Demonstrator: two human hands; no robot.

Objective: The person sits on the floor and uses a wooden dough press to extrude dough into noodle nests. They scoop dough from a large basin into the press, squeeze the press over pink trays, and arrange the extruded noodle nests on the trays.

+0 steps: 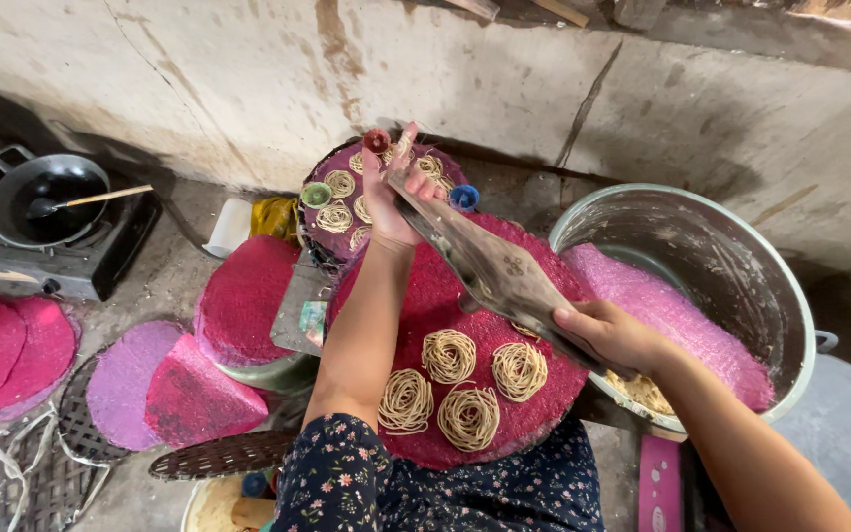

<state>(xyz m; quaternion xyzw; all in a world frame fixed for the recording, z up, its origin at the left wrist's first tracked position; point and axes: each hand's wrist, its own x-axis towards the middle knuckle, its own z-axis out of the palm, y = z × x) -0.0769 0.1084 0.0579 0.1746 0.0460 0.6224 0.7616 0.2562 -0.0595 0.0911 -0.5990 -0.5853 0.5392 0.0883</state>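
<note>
Noodle coils (450, 384): four rounds on the red woven mat (425, 296), just below both grips, spaced apart.
Right hand (615, 333): fingers clamped round the near end of the long metal press (490, 258), steadying it.
Left hand (388, 197): closed on the far end.
Big pot (741, 246): right of the grip, pink mat inside.
Far mat (342, 202): beyond, already filled with coils.

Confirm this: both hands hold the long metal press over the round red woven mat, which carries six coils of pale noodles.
Not six. The head view shows four noodle coils on the red woven mat. The left hand and right hand do hold the metal press above it.
</note>
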